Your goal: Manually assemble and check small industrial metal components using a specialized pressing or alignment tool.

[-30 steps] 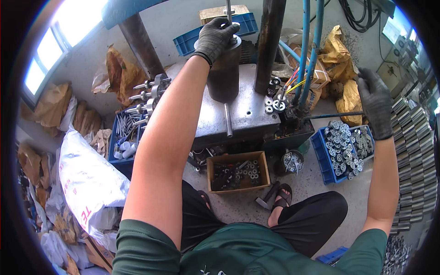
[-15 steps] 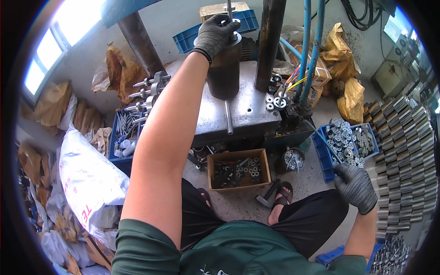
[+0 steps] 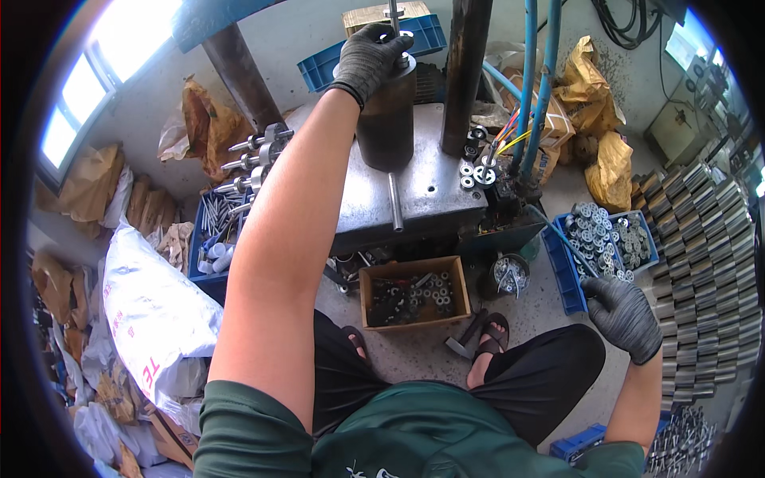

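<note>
- The left hand wears a dark knit glove; its fingers curl down over the top rim of the dark steel cylinder, which stands upright on the grey press plate. The grip looks closed around the cylinder's upper edge, just beside the thin vertical rod that rises from the cylinder's centre.
- The right hand, gloved the same way, hangs loosely curled over the near edge of the blue bin of metal discs. Whether it holds a disc I cannot tell; the palm faces away.
- Risk one: the fingertips sit on top of the cylinder, right beside the rod. If anything comes down along that rod, the fingers would likely be pinched between it and the rim.
- Risk two: the cylinder looks heavy and tall for its base. A sideways pull from the top could tip it toward the loose steel pin lying on the plate in front of it, or off the plate's front edge toward the sandalled foot.
- Risk three: the knit glove could snag on the rim's edge.
- Outward: the cardboard box of small dark parts sits on the floor below the plate, well apart from both hands; stacked metal pieces lie just right of the bin.
</note>
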Motion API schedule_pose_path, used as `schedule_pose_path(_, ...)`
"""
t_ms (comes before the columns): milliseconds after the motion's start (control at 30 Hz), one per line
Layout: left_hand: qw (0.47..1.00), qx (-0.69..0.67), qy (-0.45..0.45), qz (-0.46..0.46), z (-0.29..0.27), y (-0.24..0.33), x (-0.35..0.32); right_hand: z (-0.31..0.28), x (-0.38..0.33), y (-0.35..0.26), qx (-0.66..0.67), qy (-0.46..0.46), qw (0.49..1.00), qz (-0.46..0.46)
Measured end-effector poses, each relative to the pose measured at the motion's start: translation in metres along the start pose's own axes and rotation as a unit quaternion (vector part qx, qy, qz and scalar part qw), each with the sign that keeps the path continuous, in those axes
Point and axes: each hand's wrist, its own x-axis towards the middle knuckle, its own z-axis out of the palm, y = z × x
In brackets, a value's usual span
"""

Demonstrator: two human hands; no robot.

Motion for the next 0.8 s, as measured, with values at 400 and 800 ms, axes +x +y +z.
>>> schedule_pose_path(400,1.000,-0.001,-0.007,-0.002,-0.002,-0.007,0.006,-0.007,0.000,0.003,0.010,-0.018,1.000,0.014)
schedule_pose_path(800,0.997,0.054,0.002,0.060,-0.003,-0.031,0.024,-0.009,0.007,0.004,0.016,0.022,1.000,0.000)
